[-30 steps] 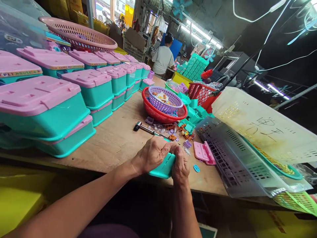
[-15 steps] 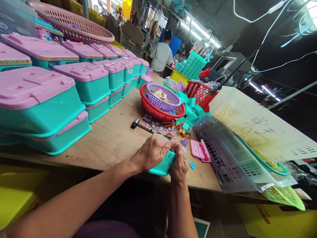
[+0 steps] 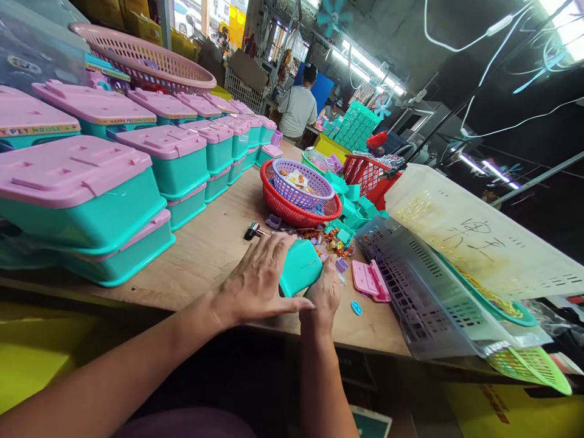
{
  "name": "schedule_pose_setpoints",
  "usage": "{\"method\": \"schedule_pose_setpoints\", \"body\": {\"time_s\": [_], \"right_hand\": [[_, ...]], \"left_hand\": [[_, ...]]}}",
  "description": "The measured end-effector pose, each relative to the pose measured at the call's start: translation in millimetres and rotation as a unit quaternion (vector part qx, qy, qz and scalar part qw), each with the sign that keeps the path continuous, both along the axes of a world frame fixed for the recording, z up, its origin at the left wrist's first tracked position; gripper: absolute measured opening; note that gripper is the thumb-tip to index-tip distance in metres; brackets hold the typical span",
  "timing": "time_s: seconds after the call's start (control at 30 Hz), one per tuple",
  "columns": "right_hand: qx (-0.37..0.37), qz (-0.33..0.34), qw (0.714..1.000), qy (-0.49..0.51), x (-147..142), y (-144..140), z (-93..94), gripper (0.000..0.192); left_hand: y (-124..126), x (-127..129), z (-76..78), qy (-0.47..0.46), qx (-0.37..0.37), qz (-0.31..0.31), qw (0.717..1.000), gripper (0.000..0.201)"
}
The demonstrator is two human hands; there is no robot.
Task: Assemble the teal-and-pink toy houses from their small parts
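Observation:
A small teal plastic box (image 3: 298, 267) is tilted between my two hands above the table's front edge. My left hand (image 3: 260, 280) lies along its left side, fingers extended and thumb reaching across the near side. Against the right side, my right hand (image 3: 323, 295) grips it, its fingers partly hidden. Behind my left hand lies a hammer with a black-tipped metal head (image 3: 252, 231), its handle mostly covered. To the right are a pink hinged lid (image 3: 367, 280) and a blue oval piece (image 3: 356, 308). Small purple parts (image 3: 341, 265) and brown figures (image 3: 336, 244) lie beyond the box.
Stacked teal boxes with pink lids (image 3: 86, 170) line the left side. A purple basket (image 3: 303, 190) sits in a red basket (image 3: 287, 213), beside loose teal boxes (image 3: 351, 210). A clear crate (image 3: 410, 292) stands right. A co-worker (image 3: 296, 106) is farther back.
The teal box has turned and risen, showing more of its side. My left hand has opened out from its top to its left side; my right hand has shifted slightly left.

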State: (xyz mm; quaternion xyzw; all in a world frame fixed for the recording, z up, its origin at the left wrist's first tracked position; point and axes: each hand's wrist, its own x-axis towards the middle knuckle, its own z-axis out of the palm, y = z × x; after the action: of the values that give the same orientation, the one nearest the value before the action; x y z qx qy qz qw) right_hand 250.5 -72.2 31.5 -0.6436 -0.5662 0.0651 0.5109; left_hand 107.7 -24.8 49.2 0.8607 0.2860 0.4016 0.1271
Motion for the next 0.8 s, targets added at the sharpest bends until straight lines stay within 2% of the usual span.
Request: {"method": "schedule_pose_setpoints", "body": {"time_s": [0.03,0.1,0.17,0.2,0.3,0.37,0.5,0.63,0.8], "right_hand": [[-0.002,-0.007,1.0,-0.003,-0.2,-2.5,2.6,0.062],[-0.002,-0.004,0.999,-0.036,0.1,-8.0,9.1,0.047],[0.023,0.036,0.994,-0.103,1.2,-10.4,17.8,0.029],[0.042,0.071,0.987,-0.135,1.8,-9.7,22.5,0.027],[0.047,0.211,0.957,-0.191,2.5,-1.5,33.8,0.044],[0.035,0.252,0.945,-0.204,1.6,5.2,36.5,0.042],[0.079,0.208,0.958,-0.183,0.0,11.5,31.9,0.02],[0.09,0.191,0.964,-0.163,0.1,12.9,27.4,0.019],[0.08,0.185,0.968,-0.146,-1.1,17.8,30.6,0.02]], "left_hand": [[-1.4,-5.8,-0.8,0.026,-0.01,0.008,1.0,0.088],[-1.0,-14.5,-1.0,0.086,-0.035,0.021,0.995,0.074],[2.1,-18.0,0.4,0.135,-0.045,0.014,0.99,0.057],[3.6,-17.5,1.2,0.144,-0.043,0.005,0.989,0.054],[4.1,-8.6,1.1,0.123,-0.049,-0.009,0.991,0.05],[1.4,0.0,-1.2,0.102,-0.068,0.014,0.992,0.043],[-3.6,11.4,-5.9,0.094,-0.05,0.034,0.994,0.029],[-2.9,15.1,-6.2,0.101,-0.03,0.054,0.993,0.023],[1.3,16.1,-3.0,0.109,-0.053,0.061,0.991,0.027]]}}
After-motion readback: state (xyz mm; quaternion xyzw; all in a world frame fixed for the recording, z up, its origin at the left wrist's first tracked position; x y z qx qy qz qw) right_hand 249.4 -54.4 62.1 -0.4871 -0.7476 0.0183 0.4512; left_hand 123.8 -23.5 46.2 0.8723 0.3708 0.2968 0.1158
